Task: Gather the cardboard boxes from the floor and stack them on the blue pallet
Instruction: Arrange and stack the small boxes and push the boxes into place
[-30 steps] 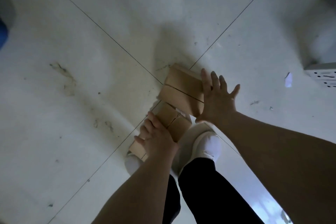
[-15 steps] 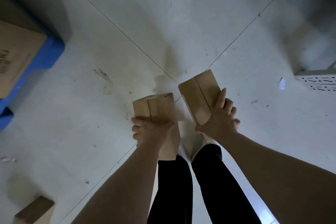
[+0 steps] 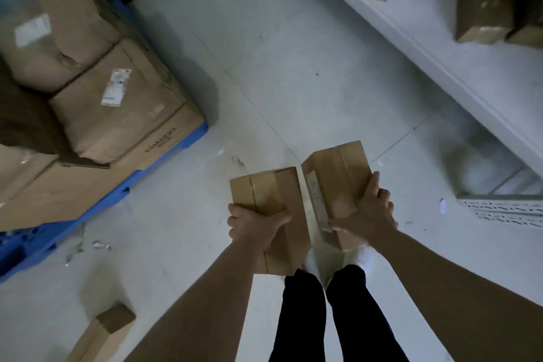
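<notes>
I held one small cardboard box in each hand, both lifted off the floor in front of my legs. My left hand was clamped over the near half of the left box, thumb across its top and fingers wrapped down the left side. Its long axis ran away from me, almost straight ahead, with the seamed end face pointing forward. My right hand gripped the right box from its right side, thumb stretched across the near end. That box also lay lengthwise away from me but leaned a little to the right, and a pale label strip ran along its left edge. The two boxes sat just beside each other, nearly touching.

The blue pallet lay to my left, already loaded with large cartons stacked on one another. The pale tiled floor between me and it carried only small scraps. Another small box lay on the floor at my lower left. On my right ran a white shelf with more boxes on it.
</notes>
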Motion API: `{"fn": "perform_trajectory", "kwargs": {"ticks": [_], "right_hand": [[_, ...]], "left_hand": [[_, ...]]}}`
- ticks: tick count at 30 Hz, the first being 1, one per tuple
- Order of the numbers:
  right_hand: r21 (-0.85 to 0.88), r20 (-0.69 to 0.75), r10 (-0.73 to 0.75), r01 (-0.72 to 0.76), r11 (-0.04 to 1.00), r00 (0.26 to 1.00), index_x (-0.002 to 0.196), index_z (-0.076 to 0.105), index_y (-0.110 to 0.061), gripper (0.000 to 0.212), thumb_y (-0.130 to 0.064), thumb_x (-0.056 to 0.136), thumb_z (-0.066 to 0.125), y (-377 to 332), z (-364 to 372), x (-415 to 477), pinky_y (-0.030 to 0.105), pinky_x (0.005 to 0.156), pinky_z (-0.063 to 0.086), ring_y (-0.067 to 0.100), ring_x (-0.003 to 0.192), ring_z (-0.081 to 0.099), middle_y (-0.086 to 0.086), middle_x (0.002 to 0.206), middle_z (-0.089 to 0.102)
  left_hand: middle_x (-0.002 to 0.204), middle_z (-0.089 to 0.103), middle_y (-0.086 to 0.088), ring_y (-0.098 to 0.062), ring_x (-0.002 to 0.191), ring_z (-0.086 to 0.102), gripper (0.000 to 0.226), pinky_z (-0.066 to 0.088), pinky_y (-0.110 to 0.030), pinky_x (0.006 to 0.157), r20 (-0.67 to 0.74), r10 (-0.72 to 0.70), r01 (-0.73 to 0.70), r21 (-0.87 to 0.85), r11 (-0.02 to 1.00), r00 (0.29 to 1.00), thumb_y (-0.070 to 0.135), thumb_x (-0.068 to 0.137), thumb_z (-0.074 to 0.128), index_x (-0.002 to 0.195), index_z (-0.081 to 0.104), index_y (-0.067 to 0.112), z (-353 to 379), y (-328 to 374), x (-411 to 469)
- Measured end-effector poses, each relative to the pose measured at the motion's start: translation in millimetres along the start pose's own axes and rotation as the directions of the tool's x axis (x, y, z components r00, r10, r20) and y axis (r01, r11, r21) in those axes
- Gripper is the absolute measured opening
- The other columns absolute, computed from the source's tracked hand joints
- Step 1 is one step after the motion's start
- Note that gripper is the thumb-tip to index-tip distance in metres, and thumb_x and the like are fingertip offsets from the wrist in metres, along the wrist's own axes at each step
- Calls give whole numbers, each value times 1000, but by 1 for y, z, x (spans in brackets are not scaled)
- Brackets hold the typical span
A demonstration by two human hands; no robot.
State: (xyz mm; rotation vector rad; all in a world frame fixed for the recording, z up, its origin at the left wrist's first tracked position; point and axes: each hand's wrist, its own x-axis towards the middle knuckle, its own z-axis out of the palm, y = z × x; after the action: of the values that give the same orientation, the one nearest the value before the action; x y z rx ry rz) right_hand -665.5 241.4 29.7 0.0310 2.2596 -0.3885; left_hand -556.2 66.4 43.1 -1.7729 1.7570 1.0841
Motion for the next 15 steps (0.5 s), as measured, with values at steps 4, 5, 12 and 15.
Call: {"fn": "perform_trajectory", "kwargs": {"ticks": [4,5,12,15], "right_hand": [[-16,-6,-66,66,998,998,147,-25,-23,150,-53,52,88,-43,-32,-51,59,103,39,37,133,31,12,146,21],[-17,-13,-90,89,996,996,147,-23,-23,148,-52,53,87,-56,-39,-64,59,103,39,37,133,32,11,146,22],[0,-46,-260,261,965,964,149,-19,-25,144,-41,55,89,-148,-73,-136,57,106,36,35,136,29,10,147,22],[-28,-79,-324,323,946,943,149,-19,-25,144,-43,55,90,-182,-76,-161,57,109,33,35,137,27,11,148,20]], "left_hand": [[135,37,-12,-35,126,41,120,40,-52,105,-20,50,-52,-124,991,999,52,51,88,140,18,13,-59,6,-35],[136,36,-12,-35,126,41,119,40,-51,105,-29,68,-72,-154,985,997,51,53,88,141,17,12,-74,7,-43],[136,40,-13,-34,125,44,131,43,-49,103,-95,137,-162,-357,920,986,61,41,85,141,17,11,-170,2,-80],[132,43,-11,-32,122,46,131,44,-51,102,-125,158,-197,-437,877,979,63,37,86,139,21,14,-210,-4,-86]]}}
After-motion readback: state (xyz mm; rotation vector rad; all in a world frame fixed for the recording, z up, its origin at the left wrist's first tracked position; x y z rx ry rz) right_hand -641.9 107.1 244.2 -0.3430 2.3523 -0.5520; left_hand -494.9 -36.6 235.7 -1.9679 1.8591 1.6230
